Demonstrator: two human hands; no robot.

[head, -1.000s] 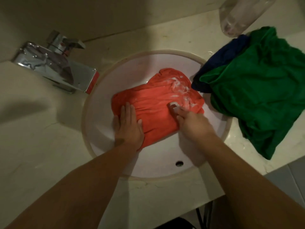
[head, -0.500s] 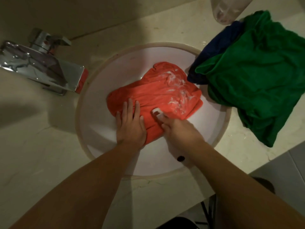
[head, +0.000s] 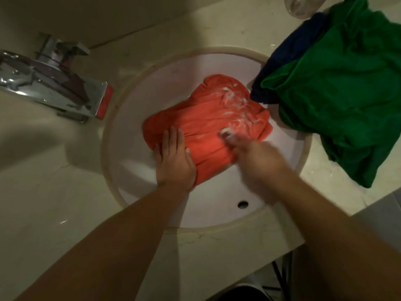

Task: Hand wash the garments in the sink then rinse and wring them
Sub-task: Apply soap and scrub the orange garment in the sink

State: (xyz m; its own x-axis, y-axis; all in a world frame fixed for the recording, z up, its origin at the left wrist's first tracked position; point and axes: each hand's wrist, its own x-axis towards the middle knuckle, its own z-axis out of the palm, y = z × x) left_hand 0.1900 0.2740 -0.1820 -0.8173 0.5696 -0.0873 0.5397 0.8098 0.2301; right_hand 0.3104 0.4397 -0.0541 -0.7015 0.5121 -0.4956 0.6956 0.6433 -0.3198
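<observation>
The orange garment (head: 206,120) lay in the sink (head: 138,177), the left hand (head: 174,161) flat on it, probably pinning it for scrubbing. The right hand (head: 258,161), blurred, touched its suds (head: 236,105); grip unclear. The green garment (head: 338,94) waited on the counter (head: 217,253)

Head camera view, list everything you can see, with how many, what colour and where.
sink: one, white, set in the counter
counter: one, cream, around the sink
tap: one, chrome, left of the sink
orange garment: one, orange, in the sink, sudsy at its far right
green garment: one, green, on the counter to the right, overhanging the sink rim
navy garment: one, navy, partly under the green garment
bottle: one, clear, top edge, cut off
left hand: one, flat on the orange garment
right hand: one, blurred, at the sudsy part; fingers unclear
</observation>
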